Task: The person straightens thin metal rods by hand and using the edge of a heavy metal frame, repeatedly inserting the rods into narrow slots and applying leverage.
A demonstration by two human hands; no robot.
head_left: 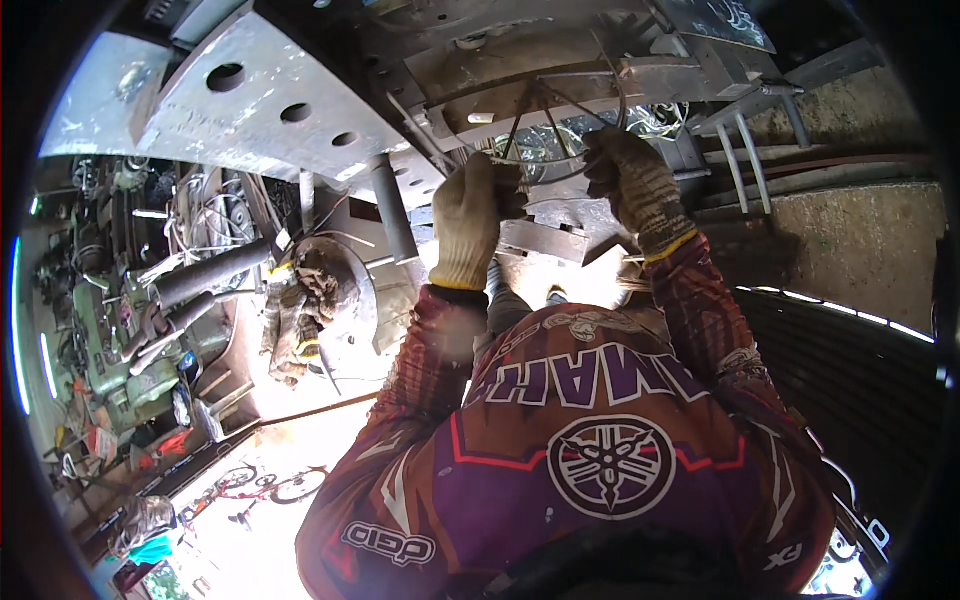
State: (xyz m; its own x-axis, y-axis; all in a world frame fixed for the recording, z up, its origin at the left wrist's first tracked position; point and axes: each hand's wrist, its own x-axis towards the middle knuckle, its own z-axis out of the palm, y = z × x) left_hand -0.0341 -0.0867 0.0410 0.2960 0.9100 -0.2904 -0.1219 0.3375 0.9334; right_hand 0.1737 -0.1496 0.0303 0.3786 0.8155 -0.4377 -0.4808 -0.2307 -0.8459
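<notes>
Both my hands wear pale knitted work gloves with yellow cuff edges and are raised ahead of my chest. Between them is a frame of thin bent metal rods, with a curved lower rod and several straight struts rising from it. My left hand has its fingers curled round the frame's left end. At its right end my right hand grips the same frame, its glove darker with dirt. The frame's upper part overlaps dark steel pieces behind it, so its full outline is hard to make out.
A long steel plate with round holes slants at the upper left. Below it, a round disc bears a pair of dirty gloves. Green machinery stands far left. Metal bars project at the right beside a concrete wall.
</notes>
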